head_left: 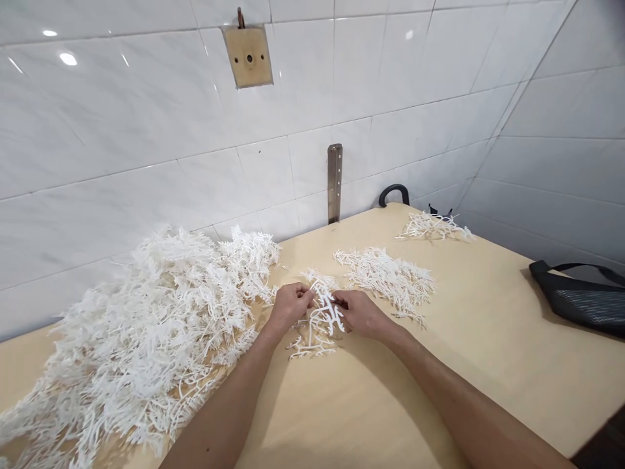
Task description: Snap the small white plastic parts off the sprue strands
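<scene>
A white branching plastic sprig (pixel 326 305) is held up between my two hands, a little above the table. My left hand (pixel 291 305) pinches it from the left side. My right hand (pixel 359 312) has its fingers curled together at the sprig's right edge, and the fingertips are partly hidden. Under and just in front of the hands lies another white sprig (pixel 312 346) on the tabletop. To the left of my left hand spreads a large heap of white sprigs (pixel 161 326). A smaller pile of white pieces (pixel 390 277) lies beyond my right hand.
The pale wooden table (pixel 488 345) meets a tiled wall. Another small bunch of white sprigs (pixel 434 226) is near the far edge, by a black curved handle (pixel 394 190). A metal bracket (pixel 334 182) stands against the wall. At right lies a black bag (pixel 579 299).
</scene>
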`<state>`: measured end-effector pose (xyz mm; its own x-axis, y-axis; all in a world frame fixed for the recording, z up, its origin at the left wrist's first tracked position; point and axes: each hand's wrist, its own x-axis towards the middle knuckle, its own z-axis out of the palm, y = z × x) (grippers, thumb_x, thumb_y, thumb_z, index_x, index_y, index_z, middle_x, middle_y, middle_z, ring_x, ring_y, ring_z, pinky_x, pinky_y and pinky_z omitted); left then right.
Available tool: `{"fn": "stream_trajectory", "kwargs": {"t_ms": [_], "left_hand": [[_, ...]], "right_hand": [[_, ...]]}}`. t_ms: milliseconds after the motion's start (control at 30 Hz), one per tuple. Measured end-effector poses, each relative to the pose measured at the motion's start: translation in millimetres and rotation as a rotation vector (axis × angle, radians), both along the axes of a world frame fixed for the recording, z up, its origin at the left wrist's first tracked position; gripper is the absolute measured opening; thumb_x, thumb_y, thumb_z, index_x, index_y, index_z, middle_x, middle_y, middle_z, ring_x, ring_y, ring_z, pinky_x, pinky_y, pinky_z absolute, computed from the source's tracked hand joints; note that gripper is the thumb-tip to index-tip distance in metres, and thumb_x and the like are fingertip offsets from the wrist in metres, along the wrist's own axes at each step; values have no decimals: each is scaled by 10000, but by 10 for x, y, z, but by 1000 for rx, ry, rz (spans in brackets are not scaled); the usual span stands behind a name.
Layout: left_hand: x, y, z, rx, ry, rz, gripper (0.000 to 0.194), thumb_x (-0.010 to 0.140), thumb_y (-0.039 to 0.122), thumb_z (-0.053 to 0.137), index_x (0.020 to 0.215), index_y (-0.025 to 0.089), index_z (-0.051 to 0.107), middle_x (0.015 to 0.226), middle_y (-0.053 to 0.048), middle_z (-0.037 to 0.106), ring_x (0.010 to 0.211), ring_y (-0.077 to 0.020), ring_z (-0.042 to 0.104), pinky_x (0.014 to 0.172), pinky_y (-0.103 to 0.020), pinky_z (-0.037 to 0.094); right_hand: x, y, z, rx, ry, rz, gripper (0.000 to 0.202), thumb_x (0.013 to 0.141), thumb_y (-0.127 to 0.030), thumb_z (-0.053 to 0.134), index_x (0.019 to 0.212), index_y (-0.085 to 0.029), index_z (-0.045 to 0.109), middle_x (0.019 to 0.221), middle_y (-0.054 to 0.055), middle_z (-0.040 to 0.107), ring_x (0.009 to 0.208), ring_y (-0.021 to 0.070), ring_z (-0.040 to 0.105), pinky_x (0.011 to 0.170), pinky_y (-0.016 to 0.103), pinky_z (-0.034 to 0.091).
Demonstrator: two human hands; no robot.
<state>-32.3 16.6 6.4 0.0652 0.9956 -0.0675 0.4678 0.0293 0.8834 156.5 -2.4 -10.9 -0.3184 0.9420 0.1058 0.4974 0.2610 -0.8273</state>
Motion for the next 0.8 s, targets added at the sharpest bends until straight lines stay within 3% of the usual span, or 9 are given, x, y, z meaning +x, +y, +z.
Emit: {"fn": "stream_trajectory", "kwargs": {"t_ms": [100, 200, 300, 433, 633, 800], "left_hand": [[9, 3, 0, -28, -139, 39, 83, 735, 223, 583, 705, 154, 618, 573, 11, 631, 408, -74, 477, 434, -188, 364], [38, -24, 44, -47, -233, 35, 139, 730, 269, 619, 791, 145, 631, 591, 8, 635, 394, -68, 471, 405, -181, 345], [78, -52, 59, -59, -276, 12, 257, 733, 368, 654, 861, 145, 644, 607, -8, 656, 395, -73, 477, 397, -180, 337], [113, -57, -8, -27, -232, -42, 242, 743, 347, 650, 882, 150, 668, 563, 8, 633, 409, -86, 497, 421, -187, 367], [144, -74, -93, 151, -215, -55, 162, 758, 234, 604, 874, 170, 697, 813, -36, 732, 724, -156, 679, 691, -248, 523], [163, -91, -133, 114, -255, -5, 173, 753, 191, 573, 886, 165, 680, 748, -31, 718, 653, -156, 666, 617, -246, 519]], "right_hand": [[-14, 5, -4, -220, 205, -66, 151, 822, -319, 543, 826, -190, 621, 568, -34, 573, 457, 117, 538, 468, 226, 428], [-34, 15, 10, -346, 418, -184, 209, 798, -330, 614, 950, -187, 608, 628, -19, 615, 503, 128, 585, 467, 231, 483], [-39, 43, 16, -350, 518, -195, 201, 796, -362, 641, 892, -189, 608, 648, -20, 620, 498, 111, 583, 460, 215, 493], [-3, 93, -6, -335, 619, -204, 224, 791, -400, 654, 861, -191, 615, 617, -40, 595, 459, 98, 562, 456, 219, 497], [34, 122, -58, -398, 733, -185, 248, 730, -368, 714, 875, -177, 653, 585, -36, 600, 468, 106, 562, 471, 224, 479], [12, 102, -100, -446, 818, -228, 237, 743, -320, 704, 937, -194, 653, 639, -12, 627, 515, 125, 581, 484, 244, 497]]}}
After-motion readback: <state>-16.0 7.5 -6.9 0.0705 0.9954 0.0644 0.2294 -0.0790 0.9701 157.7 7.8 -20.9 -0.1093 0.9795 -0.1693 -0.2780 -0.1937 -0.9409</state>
